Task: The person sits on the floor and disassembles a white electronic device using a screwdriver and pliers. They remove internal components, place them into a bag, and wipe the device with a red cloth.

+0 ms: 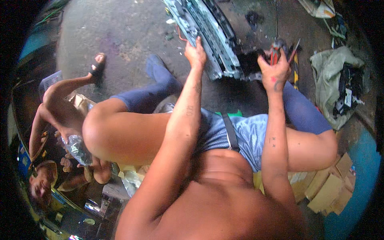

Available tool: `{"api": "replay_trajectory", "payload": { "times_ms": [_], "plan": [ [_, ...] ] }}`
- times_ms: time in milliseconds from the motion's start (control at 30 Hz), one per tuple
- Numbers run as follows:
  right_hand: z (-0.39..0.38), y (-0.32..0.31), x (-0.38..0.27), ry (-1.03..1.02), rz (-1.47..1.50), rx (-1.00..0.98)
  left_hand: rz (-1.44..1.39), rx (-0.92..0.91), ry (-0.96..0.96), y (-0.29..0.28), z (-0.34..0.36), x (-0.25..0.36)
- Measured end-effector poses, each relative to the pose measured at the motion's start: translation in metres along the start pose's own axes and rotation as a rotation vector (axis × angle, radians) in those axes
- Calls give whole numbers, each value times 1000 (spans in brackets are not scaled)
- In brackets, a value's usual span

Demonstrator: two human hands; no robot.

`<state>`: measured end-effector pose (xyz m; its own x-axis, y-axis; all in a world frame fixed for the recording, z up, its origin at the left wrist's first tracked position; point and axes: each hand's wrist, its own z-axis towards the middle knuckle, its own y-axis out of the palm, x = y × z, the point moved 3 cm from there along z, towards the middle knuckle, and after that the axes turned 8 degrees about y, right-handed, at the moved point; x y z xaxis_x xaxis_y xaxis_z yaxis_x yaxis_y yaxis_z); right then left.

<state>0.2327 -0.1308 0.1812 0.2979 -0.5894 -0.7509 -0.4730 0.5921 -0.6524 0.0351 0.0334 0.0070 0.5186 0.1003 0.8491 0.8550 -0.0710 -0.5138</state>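
Note:
A long grey-blue slatted assembly [204, 36] with dark strips along its length lies on the floor in front of me, running off the top of the picture. My left hand [195, 53] grips its left edge, fingers wrapped around the rim. To the right of its near end, my right hand [275, 71] is closed around a red-handled hand tool [275, 54]. Blur and the fingers hide the tool's working end, so its exact kind does not show. A thin reddish pointed piece [295, 50] sticks out beside that hand. Dark parts [251, 60] lie between the assembly and the tool.
My blue-socked legs [150, 94] spread to either side. A grey-green sack [326, 76] with black scraps lies at right, cardboard pieces [330, 188] below it. At left another person sits close by, a hand at a clear plastic bag [79, 150]. Debris dots the dark floor [116, 32].

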Motion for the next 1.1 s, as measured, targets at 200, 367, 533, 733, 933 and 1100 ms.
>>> {"api": "replay_trajectory", "payload": {
  "times_ms": [200,367,533,733,933,1100],
  "plan": [
    [-3,4,-10,-4,28,25,-23,-21,-86,-1,8,-7],
    [49,-24,-46,-236,5,-145,-127,111,-228,18,-47,3],
    [105,-35,-12,-432,-88,-291,-579,90,-65,65,-104,-7],
    [110,-15,-29,-375,-75,-450,-60,-719,-62,28,-99,-46],
    [136,-18,14,-422,73,-441,90,-1029,352,-93,-49,174],
    [114,-18,-35,-324,163,-626,-134,-168,950,-97,18,222]
  ]
}}
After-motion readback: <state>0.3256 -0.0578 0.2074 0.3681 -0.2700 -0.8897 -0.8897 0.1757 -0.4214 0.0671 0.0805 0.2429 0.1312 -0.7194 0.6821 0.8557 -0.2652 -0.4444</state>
